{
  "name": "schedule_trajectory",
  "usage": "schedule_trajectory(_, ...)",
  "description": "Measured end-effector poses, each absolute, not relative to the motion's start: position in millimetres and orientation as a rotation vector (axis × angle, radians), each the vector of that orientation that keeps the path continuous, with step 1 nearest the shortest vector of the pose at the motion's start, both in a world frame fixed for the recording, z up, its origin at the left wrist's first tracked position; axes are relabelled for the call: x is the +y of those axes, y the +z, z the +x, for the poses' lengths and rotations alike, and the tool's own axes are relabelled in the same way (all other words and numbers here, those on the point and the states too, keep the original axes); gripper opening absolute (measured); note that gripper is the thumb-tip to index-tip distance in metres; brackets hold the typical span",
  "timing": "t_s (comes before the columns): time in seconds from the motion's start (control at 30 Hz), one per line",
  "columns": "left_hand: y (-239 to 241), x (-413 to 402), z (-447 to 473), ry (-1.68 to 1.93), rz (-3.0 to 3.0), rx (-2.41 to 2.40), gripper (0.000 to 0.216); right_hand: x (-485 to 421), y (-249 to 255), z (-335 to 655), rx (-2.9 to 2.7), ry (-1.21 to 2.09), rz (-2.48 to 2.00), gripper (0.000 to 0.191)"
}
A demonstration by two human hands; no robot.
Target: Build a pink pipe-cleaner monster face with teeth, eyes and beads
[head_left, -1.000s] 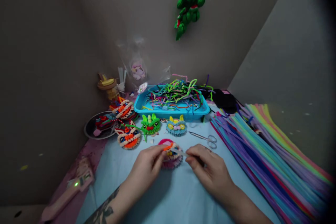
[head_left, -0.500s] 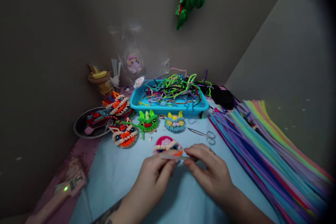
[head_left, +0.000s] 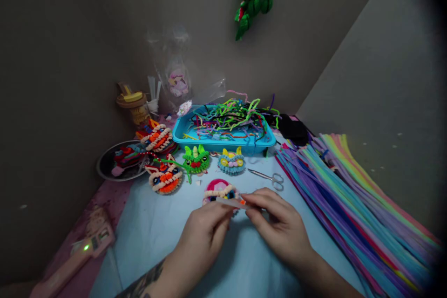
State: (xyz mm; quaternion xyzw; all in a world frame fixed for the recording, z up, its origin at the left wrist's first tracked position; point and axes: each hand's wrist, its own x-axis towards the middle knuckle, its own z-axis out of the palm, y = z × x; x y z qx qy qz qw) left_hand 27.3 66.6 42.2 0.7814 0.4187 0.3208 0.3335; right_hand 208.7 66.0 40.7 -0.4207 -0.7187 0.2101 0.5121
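My left hand [head_left: 202, 233] is closed, pinching a thin pale strip [head_left: 228, 202] whose exact kind I cannot make out. The fingers of my right hand [head_left: 281, 221] close on the strip's other end, where a small bit of orange [head_left: 242, 202] shows. Just behind the fingertips lies a pink and cream lion-head figure [head_left: 220, 189] of fuzzy pipe cleaner, partly hidden by my hands. Further back sit a green figure [head_left: 196, 160], a light blue one [head_left: 232, 162] and an orange and cream one [head_left: 165, 179]. Small scissors [head_left: 267, 177] lie beyond my right hand.
A blue tray [head_left: 223, 145] of pipe cleaner offcuts stands at the back. Long pipe cleaners [head_left: 349, 205] are heaped on the right. At left are a pink glue gun [head_left: 82, 253] with a green light, a round metal bowl [head_left: 104, 174] and another orange figure [head_left: 157, 137].
The pale strip has tilted between my fingers, and less of the orange bit shows. My hands stay nearly in place; the view has shifted slightly.
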Motion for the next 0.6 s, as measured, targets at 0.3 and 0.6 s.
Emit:
schedule_trajectory(0.3, 46.6, 67.9, 25.4, 0.789, 2.019, 1.083, 0.025, 67.0, 41.1, 205.8, -1.728, 0.521, -0.983, 0.020)
schedule_trajectory(0.6, 58.7, 64.6, 34.7, 0.840, 1.639, 1.059, 0.023, 66.3, 26.9, 208.8, -1.869, 0.355, -0.934, 0.034)
